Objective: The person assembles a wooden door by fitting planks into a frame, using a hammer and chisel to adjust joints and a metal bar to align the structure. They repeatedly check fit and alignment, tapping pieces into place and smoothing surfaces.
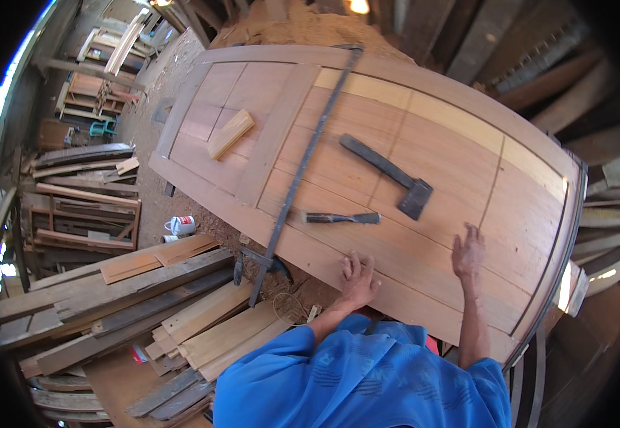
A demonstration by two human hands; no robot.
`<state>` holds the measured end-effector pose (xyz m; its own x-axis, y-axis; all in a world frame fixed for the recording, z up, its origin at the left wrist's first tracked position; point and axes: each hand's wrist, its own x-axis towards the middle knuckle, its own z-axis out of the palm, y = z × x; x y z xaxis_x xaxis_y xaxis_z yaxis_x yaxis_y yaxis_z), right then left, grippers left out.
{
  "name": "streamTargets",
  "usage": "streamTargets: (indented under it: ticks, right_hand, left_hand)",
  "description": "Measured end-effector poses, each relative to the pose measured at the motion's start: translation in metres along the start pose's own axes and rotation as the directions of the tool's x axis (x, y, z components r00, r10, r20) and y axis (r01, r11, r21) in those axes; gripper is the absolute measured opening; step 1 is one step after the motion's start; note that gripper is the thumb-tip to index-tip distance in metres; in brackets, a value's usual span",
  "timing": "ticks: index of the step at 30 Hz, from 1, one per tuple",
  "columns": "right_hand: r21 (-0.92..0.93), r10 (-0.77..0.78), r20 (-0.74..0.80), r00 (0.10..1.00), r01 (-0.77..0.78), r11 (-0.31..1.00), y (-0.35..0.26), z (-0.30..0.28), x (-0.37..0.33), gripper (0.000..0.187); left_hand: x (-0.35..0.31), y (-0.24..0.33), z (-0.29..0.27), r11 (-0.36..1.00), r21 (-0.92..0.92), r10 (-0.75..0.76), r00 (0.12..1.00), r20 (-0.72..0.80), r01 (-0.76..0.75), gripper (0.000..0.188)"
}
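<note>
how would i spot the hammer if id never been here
Find the big wooden door lying flat, crossed by a dark bar clamp. Right of the clamp lies the hammer. Unlike the slim, straight chisel nearby, it has a blocky dark head at its handle's end.

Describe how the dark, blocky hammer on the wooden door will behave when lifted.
The dark, blocky hammer probably feels heavy at its head, a thick block. Its long, straight handle looks stiff. The head's flat sides should resist rolling.
</note>
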<state>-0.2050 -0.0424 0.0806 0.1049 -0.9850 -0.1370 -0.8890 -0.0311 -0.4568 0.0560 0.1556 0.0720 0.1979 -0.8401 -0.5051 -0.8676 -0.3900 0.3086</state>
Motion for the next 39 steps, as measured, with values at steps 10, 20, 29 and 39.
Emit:
streamTargets:
  ticks: [10,20,29,39]
  right_hand:
    - [-0.028,-0.582,0.295,0.758,0.616,0.787,-0.270,0.137,-0.012,0.057]
    - [-0.107,-0.382,0.386,0.840,0.453,0.885,-0.332,0.116,0.061,0.038]
    - [0.884,-0.547,-0.003,0.837,0.258,0.390,-0.475,0.089,0.155,0.022]
    - [0.935,-0.542,0.128,0.831,0.081,0.345,-0.529,0.199,0.164,0.021]
  left_hand:
    - [0.096,-0.181,-0.150,0.962,-0.227,-0.065,0.682,-0.728,-0.151,0.059]
    - [0.140,-0.254,-0.153,0.960,-0.242,-0.262,0.739,-0.620,0.138,0.070]
    - [0.156,-0.250,-0.156,0.888,-0.340,-0.453,0.716,-0.531,0.309,0.071]
    - [0.159,-0.245,-0.158,0.884,-0.341,-0.461,0.720,-0.518,0.321,0.066]
